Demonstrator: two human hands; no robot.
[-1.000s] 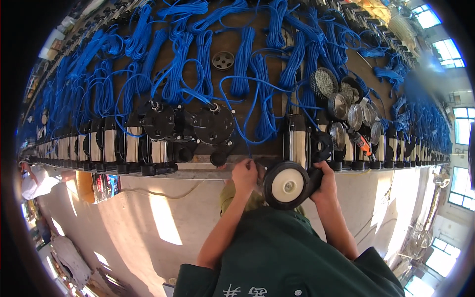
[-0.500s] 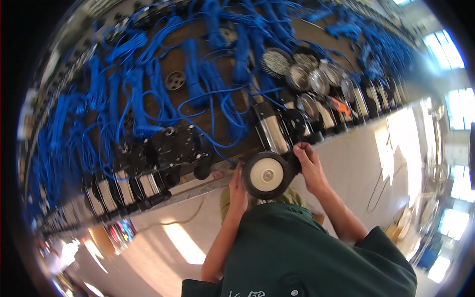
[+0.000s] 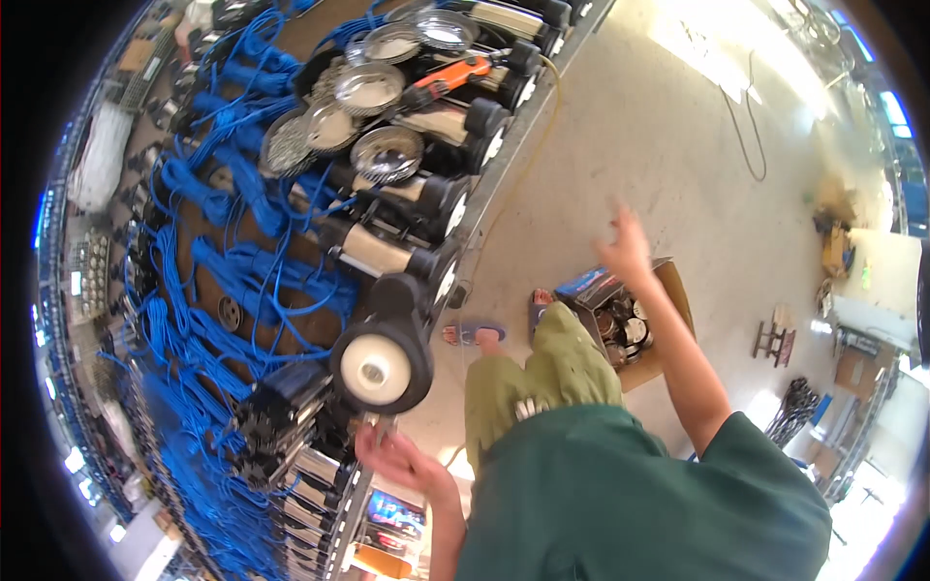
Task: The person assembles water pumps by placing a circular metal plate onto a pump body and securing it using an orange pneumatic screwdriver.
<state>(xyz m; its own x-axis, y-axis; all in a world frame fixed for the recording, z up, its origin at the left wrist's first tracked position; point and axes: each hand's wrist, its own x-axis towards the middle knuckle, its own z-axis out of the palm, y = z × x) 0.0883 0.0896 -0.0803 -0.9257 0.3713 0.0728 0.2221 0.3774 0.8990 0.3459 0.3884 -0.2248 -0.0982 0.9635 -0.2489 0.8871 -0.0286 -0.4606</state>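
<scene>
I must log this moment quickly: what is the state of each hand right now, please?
Left hand: at the underside of the black round motor unit, grip unclear.
Right hand: open, empty, raised above the cardboard box.

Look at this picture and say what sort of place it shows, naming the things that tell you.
Probably a factory assembly hall. A long workbench carries rows of like motor units with blue cables and a stack of metal discs; a cardboard box of parts stands on the concrete floor.

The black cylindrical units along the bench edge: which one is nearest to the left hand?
The unit with the big white round face, directly above the left hand; the others in the row lie farther up.
</scene>
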